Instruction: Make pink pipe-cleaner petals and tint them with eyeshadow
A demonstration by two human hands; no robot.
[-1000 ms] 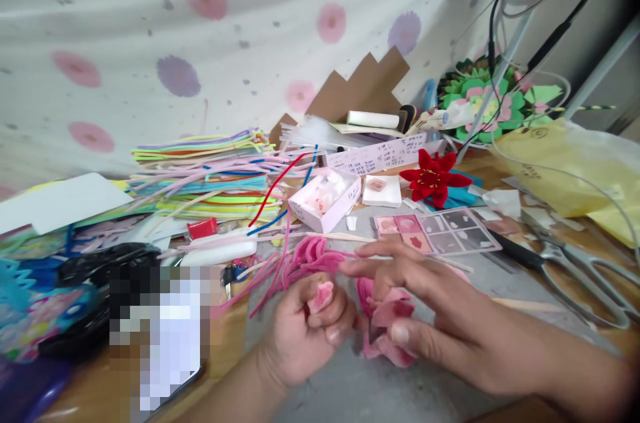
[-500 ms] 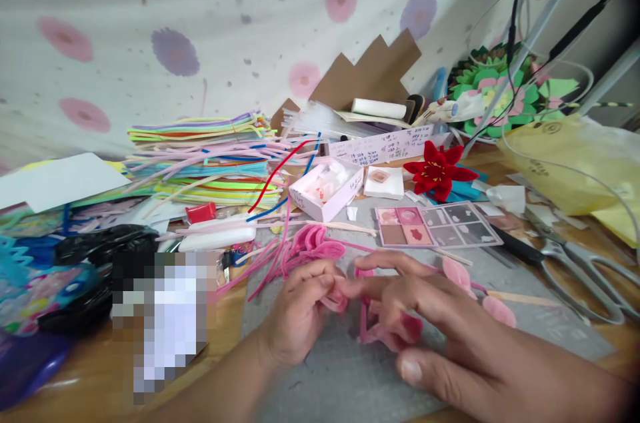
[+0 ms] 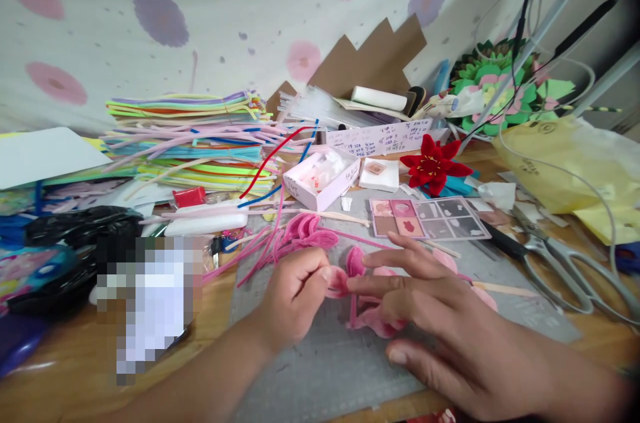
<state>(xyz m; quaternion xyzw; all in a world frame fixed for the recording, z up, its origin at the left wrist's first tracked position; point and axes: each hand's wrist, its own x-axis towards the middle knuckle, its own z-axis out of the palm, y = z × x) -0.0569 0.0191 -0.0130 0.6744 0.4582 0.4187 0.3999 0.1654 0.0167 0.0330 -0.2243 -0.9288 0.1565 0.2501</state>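
A looped pink pipe-cleaner petal (image 3: 337, 282) is pinched between the thumb and fingers of my left hand (image 3: 299, 290). My right hand (image 3: 440, 316) reaches in from the right with its fingers stretched and spread; one fingertip touches the petal's right edge. Behind and below those fingers, more pink pipe-cleaner petals (image 3: 373, 323) with a stem lie partly hidden. A darker pink petal (image 3: 355, 262) stands just past the two hands. Beyond my left hand, a bunch of bright pink petals (image 3: 305, 233) with long stems rests on the grey cutting mat (image 3: 320, 376).
Stacked coloured pipe cleaners (image 3: 190, 156) lie at the back left. A small white box (image 3: 320, 180), a makeup palette (image 3: 400, 216) and a red flower (image 3: 435, 164) stand behind the hands. Large scissors (image 3: 565, 270) lie right. A black plastic bag (image 3: 80, 243) sits left.
My right fingers have straightened and spread more. The petal in my left hand now shows more of its loop. The whole view has shifted slightly.
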